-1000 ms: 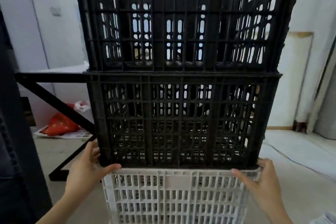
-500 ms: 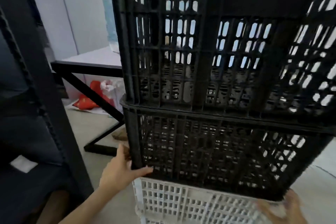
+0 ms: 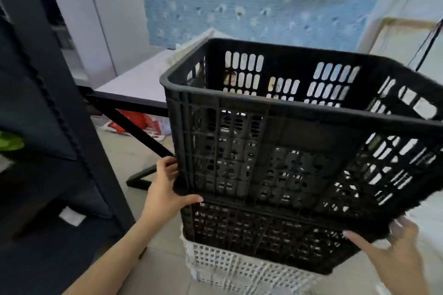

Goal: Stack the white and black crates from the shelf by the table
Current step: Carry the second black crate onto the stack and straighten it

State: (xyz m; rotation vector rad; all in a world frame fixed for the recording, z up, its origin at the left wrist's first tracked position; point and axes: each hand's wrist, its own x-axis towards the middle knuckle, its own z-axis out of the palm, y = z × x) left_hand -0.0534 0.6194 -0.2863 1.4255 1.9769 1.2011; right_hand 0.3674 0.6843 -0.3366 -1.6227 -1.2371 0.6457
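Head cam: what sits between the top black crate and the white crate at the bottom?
A second black slatted plastic crate, sandwiched between the top black slatted plastic crate and the white lattice plastic crate, as the head view shows.

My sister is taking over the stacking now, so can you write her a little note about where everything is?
Left hand: gripping the top black crate at its lower left corner.
Right hand: under that crate's lower right corner; grip blurred.
Stack: white crate on the floor, a black crate on it, the top black crate tilted on that one.
Done: three crates stacked beside the table.
Left: level and seat the top crate. More crates on the shelf cannot be seen from here.
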